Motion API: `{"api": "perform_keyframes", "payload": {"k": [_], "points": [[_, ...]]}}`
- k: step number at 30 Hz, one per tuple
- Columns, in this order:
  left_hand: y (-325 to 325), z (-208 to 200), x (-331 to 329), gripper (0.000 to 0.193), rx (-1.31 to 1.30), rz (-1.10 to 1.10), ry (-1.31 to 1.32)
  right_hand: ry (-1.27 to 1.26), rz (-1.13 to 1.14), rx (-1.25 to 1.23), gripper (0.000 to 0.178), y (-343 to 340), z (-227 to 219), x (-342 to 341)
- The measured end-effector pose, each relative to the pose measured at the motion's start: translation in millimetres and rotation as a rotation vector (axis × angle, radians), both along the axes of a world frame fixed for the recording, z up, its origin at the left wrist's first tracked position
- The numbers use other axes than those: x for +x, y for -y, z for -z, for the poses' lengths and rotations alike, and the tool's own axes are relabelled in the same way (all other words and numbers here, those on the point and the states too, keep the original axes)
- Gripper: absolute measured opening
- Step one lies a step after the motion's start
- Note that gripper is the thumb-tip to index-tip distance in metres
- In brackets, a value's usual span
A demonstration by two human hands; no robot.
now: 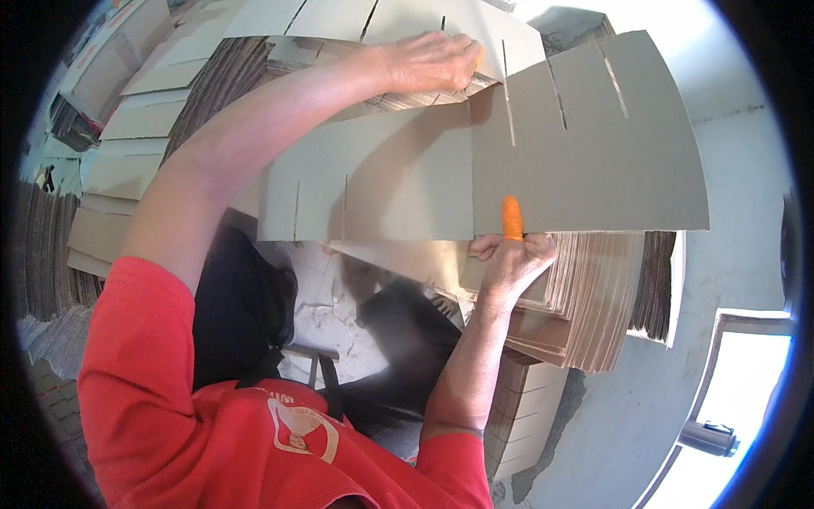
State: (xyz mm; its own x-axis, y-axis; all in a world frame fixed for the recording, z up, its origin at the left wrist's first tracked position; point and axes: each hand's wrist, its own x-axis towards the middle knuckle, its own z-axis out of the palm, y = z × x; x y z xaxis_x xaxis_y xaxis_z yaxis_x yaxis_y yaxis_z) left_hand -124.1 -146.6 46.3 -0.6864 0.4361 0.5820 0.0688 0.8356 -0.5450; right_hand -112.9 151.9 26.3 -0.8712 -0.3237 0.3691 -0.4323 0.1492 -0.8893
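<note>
A grey slotted cardboard sheet (585,182) with a crease down its middle spans the space in front of me. My right hand (519,259) grips its near edge right of the crease, its thumb in an orange finger cot (512,218) lying on top and its other fingers curled below. Across the far side reaches my left arm; my left hand (434,64) is closed at the sheet's far edge close to the crease, with a bit of orange at its fingertips. Its grip is partly hidden. Behind it lies another slotted cardboard sheet (331,19), pale, on a stack.
Below the right part of the sheet stands a stack of brown cardboard (598,310). More cardboard stacks (127,161) line the left side. A pale wall (738,220) and a bright window or doorway (742,382) are at the right. A dark seat (398,335) is below.
</note>
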Motion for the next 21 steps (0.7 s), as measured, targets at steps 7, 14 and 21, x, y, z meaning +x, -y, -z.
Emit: {"api": "perform_keyframes", "payload": {"k": [7, 14, 21], "points": [[-50, 6, 25, 0.018, -0.107, 0.132, 0.075, 0.071, -0.014, 0.093, 0.013, -3, 6, -9], [-67, 8, 51, 0.019, -0.141, 0.057, 0.260, -0.165, -0.004, -0.010, 0.018, -16, -35, -6], [-81, 17, 78, 0.020, 0.060, 0.168, 0.128, -0.177, -0.039, -0.072, 0.021, -22, -34, -4]]}}
